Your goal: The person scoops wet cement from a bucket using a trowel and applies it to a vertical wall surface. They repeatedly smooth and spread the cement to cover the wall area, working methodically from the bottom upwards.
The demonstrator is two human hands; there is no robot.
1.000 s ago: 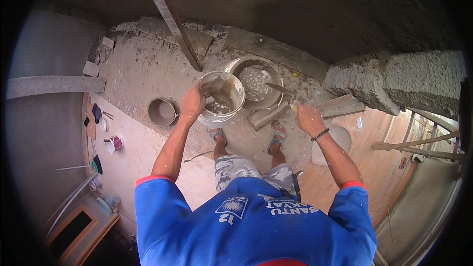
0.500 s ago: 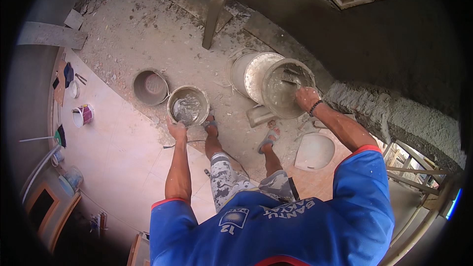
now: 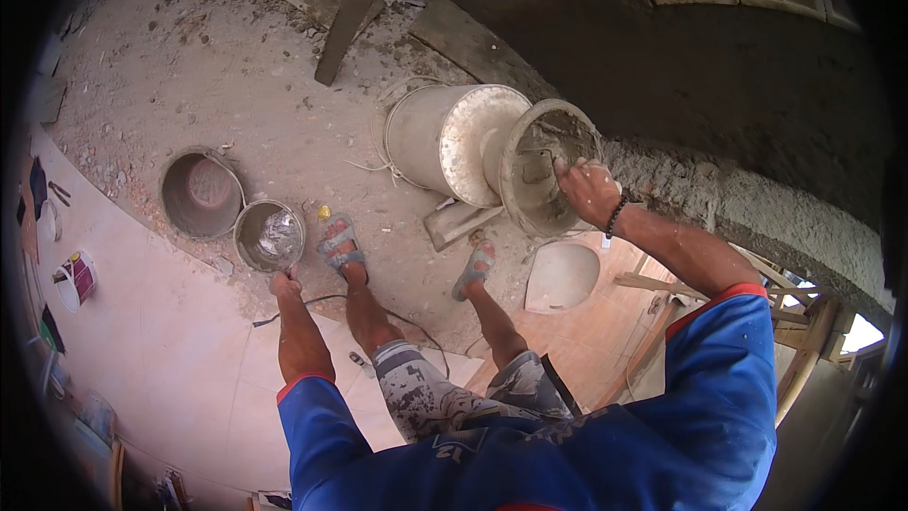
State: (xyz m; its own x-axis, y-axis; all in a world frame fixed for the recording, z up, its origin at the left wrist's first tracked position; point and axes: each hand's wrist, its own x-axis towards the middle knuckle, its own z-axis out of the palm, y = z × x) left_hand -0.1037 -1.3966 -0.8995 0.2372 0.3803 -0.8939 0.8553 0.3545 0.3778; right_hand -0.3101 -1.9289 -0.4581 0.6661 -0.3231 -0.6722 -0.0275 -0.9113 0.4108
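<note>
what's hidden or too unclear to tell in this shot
Head view only:
- Left hand fingers at the small bucket rim: too small to tell the grip.
- Tilted bucket: the right hand covers part of its rim.
- Grey mass inside the small bucket: blurred, unclear.
- Wooden frame: cut off by the dark fisheye rim.

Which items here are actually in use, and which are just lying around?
In use:
- small bucket, held at the rim by the left hand
- tilted bucket, held by the right hand

Lying about:
- empty dark bucket
- large pale drum
- white basin
- paint can
</note>
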